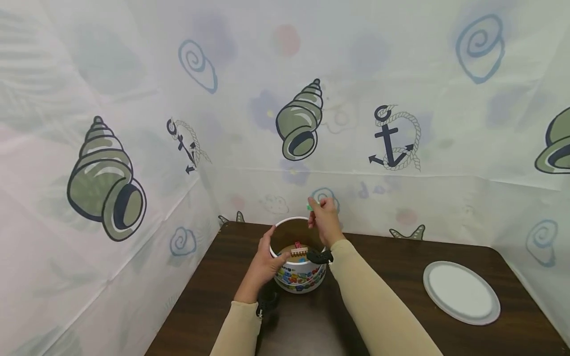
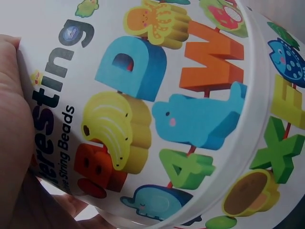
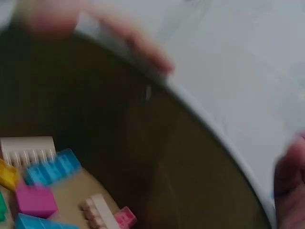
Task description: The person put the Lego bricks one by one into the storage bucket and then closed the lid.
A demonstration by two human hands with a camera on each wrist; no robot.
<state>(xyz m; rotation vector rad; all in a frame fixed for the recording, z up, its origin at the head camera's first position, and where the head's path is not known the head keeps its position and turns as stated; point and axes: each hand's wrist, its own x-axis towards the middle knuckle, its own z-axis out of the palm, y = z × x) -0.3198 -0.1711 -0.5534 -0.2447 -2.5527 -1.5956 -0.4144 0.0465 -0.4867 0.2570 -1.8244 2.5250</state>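
Note:
A round white bucket (image 1: 299, 284) with colourful printed letters and animals stands on the table. My left hand (image 1: 263, 264) grips its left side, thumb over the near rim and fingers along the outside. The left wrist view shows the bucket's printed wall (image 2: 128, 109) close up, with part of that hand at the left edge. Above the far right rim, my right hand (image 1: 326, 220) pinches a small green piece (image 1: 309, 206), mostly hidden by the fingers. Inside the bucket lie several toy building blocks, among them a magenta block (image 3: 35, 200), a blue block (image 3: 53, 167) and a cream block (image 3: 28, 149).
On the right of the dark brown table (image 1: 392, 277) lies a round white plate (image 1: 463, 291). A pale cloth (image 1: 249, 123) printed with shells and anchors hangs behind the table and along its sides.

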